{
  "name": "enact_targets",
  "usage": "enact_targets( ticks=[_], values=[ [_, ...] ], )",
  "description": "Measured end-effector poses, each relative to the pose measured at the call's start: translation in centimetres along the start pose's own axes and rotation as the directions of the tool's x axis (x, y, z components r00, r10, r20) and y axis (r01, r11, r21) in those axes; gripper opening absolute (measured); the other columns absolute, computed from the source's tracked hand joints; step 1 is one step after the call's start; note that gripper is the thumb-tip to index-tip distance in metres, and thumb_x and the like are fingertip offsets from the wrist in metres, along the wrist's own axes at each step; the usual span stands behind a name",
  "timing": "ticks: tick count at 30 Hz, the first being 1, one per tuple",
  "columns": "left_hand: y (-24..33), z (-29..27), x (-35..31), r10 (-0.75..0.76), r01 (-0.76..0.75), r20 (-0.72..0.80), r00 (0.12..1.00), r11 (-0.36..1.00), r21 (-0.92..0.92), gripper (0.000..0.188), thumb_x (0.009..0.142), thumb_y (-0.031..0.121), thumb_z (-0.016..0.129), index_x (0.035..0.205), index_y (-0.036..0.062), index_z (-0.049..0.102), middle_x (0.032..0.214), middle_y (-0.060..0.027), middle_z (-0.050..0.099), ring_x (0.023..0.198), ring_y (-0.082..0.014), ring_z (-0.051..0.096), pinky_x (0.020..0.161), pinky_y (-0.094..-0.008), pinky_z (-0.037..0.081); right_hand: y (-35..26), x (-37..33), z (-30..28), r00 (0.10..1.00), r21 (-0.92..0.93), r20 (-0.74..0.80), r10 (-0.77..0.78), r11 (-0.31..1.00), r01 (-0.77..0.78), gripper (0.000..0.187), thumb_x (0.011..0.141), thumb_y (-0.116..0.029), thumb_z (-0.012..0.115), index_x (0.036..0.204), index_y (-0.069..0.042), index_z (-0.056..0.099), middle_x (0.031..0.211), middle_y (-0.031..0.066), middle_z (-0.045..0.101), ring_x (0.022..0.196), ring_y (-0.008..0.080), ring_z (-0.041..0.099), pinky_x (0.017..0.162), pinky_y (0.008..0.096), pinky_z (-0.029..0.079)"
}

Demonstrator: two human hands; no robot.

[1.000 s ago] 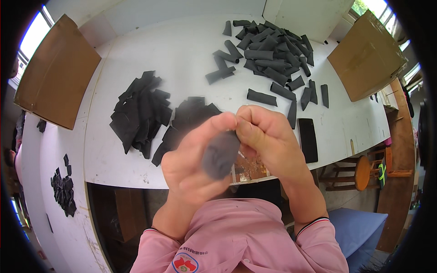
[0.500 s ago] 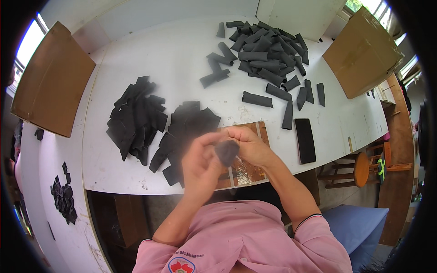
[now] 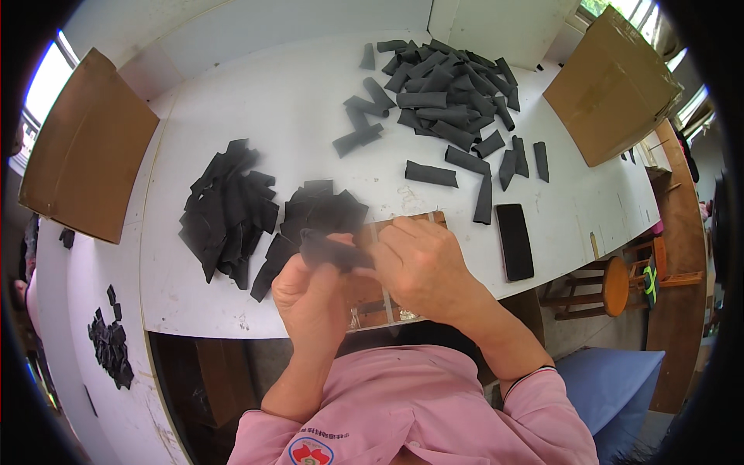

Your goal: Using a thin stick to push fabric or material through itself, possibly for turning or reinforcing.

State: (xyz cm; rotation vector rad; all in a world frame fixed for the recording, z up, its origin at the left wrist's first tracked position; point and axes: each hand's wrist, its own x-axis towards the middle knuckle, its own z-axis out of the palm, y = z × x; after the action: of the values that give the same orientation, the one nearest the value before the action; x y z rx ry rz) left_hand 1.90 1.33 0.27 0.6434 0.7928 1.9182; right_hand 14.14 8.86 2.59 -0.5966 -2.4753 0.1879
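The left hand (image 3: 314, 302) was closed around a dark tube (image 3: 329, 249), thumb on the near side and fingers on the far side, roughly at its middle. The tube lay crosswise in front of the person, above the white table (image 3: 256, 101), its nearer details blurred. Taking it as the clock's centre, the right hand (image 3: 422, 267) was at three o'clock, fingers curled inward at the tube's end; its knuckles hid the fingertips, so I could not tell whether it pinched the rim or merely touched it. At five o'clock a wooden board (image 3: 363, 291) showed beneath the hands. A pile of loose tubes (image 3: 434, 101) lay at one o'clock, a heap of flat pieces (image 3: 229, 213) at ten, a smaller heap (image 3: 314, 203) just beyond at twelve, and a phone (image 3: 515, 244) well apart at three. Judging by the slumped, creased look of the loose pieces, the tube was probably light, thin-walled and soft, bending easily without much risk of breaking. Its dull surface suggested little slipping. A hard squeeze would likely flatten it, so the best hold seemed a gentle wrap around the middle, with a fingertip pinch on one end's edge.
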Motion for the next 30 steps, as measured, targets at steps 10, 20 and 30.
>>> enact_targets(
  ticks=[10,20,30],
  values=[
    [0.3,0.6,3.1,-0.159,-0.011,0.360,0.919,0.904,0.427,0.012,0.068,0.006,0.069,0.073,-0.0014,0.060,0.088,-0.0122,0.060,0.080,-0.0169,0.055,0.068,-0.0252,0.043,2.1,-2.3,2.8,0.993,0.287,-0.067,0.096,0.955,-0.073,0.017,0.071,-0.018,0.061,0.070,-0.003,0.055,0.064,0.0082,0.052,0.058,0.0237,0.053,0.049,0.0328,0.042],
    [-0.5,1.2,1.4,-0.149,-0.073,0.337,0.930,0.822,0.564,0.029,0.071,0.002,0.064,0.098,-0.0027,0.053,0.084,-0.0090,0.058,0.078,-0.0121,0.053,0.072,-0.0246,0.043,2.4,-3.7,4.7,0.966,0.495,0.108,0.234,0.830,-0.256,0.024,0.072,-0.016,0.058,0.093,-0.005,0.055,0.073,0.0106,0.056,0.068,0.0286,0.056,0.058,0.0360,0.045],
    [0.1,0.5,1.9,0.060,-0.085,0.245,0.968,0.992,0.094,0.015,0.083,0.014,0.053,0.091,0.0009,0.057,0.088,-0.0134,0.058,0.084,-0.0236,0.053,0.080,-0.0357,0.041,2.3,-2.0,2.6,0.985,0.318,0.079,0.156,0.932,-0.173,0.023,0.073,-0.027,0.061,0.072,-0.005,0.055,0.067,0.0085,0.054,0.065,0.0242,0.054,0.053,0.0334,0.043]
  ],
)
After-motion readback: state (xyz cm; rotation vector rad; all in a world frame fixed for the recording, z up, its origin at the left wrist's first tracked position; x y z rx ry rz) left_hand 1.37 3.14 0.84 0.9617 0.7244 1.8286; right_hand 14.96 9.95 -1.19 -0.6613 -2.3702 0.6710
